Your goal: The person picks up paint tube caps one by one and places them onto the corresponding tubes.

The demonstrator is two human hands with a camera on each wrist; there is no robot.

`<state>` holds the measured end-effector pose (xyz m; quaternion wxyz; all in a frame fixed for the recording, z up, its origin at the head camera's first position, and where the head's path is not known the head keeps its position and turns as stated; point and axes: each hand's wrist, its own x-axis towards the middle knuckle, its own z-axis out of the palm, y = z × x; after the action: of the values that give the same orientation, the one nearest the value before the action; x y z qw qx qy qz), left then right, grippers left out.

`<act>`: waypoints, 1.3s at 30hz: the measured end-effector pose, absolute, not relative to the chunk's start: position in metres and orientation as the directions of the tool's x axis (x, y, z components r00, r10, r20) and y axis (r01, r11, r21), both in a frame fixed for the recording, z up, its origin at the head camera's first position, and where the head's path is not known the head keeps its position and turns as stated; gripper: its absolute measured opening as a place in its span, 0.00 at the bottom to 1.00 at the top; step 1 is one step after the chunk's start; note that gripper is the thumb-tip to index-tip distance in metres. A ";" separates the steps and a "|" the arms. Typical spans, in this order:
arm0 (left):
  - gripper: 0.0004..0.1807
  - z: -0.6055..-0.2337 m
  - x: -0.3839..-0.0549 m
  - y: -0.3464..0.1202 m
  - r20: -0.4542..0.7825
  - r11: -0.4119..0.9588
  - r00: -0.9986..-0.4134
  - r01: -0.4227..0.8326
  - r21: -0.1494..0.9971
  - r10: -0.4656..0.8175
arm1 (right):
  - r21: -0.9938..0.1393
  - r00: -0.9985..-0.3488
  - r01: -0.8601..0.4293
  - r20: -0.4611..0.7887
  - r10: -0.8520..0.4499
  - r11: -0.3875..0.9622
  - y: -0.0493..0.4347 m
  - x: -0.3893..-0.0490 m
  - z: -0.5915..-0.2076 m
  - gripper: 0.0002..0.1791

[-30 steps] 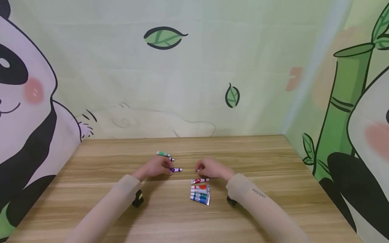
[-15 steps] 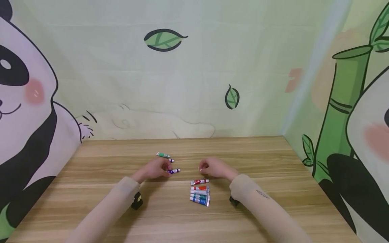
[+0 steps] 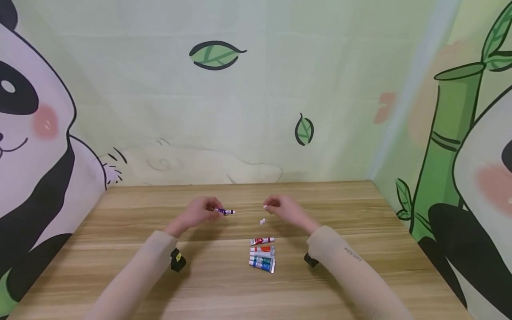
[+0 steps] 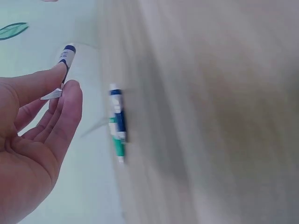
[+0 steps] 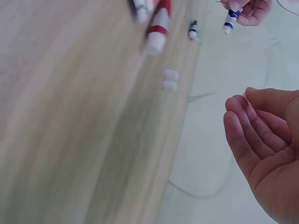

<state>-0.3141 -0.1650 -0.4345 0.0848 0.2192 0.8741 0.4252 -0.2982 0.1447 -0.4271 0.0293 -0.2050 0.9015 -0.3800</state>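
Observation:
My left hand (image 3: 201, 210) pinches a small purple-and-white paint tube (image 3: 225, 211) between thumb and fingers. Its narrow white end points right, and the crimped end shows by the fingers in the left wrist view. The right hand (image 3: 282, 210) pinches a tiny white piece (image 3: 265, 206), mostly covered by the fingertips. Below that hand, two small white caps (image 3: 262, 221) sit side by side on the table. Past the left hand, a blue paint tube (image 4: 117, 105) and a green one (image 4: 117, 145) lie together; the left hand hides them in the head view.
On the wooden table (image 3: 224, 284), a red paint tube (image 3: 262, 241) lies in front of the caps. Nearer me is a row of orange, white, green and blue tubes (image 3: 262, 259). A panda-printed backdrop (image 3: 256, 89) stands along the table's far edge.
Both hands have moved up and away from me, the left one carrying the purple tube. Two white caps have come into sight under the right hand; the green and blue tubes are now covered.

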 end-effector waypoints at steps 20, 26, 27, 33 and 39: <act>0.12 -0.338 -0.308 -0.170 0.234 0.470 -0.910 0.381 0.796 0.343 | -0.756 -0.895 -0.443 0.347 -0.280 0.481 0.159 -0.291 -0.344 0.12; 0.13 -0.324 -0.294 -0.160 0.258 0.472 -0.892 0.420 0.775 0.371 | -0.768 -0.894 -0.444 0.339 -0.294 0.461 0.156 -0.281 -0.333 0.13; 0.12 -0.322 -0.292 -0.158 0.266 0.475 -0.888 0.431 0.767 0.376 | -0.771 -0.892 -0.446 0.341 -0.297 0.455 0.155 -0.279 -0.331 0.13; 0.11 -0.308 -0.274 -0.145 0.315 0.489 -0.861 0.490 0.721 0.399 | -0.786 -0.880 -0.463 0.350 -0.322 0.411 0.148 -0.268 -0.321 0.15; 0.10 -0.295 -0.258 -0.133 0.331 0.482 -0.844 0.518 0.707 0.422 | -0.786 -0.866 -0.486 0.373 -0.334 0.381 0.143 -0.260 -0.315 0.15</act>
<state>-0.2582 -0.1328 -0.2948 -0.0560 0.2734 0.8590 0.4292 -0.2598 0.1430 -0.3152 -0.0762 -0.2477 0.8275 -0.4980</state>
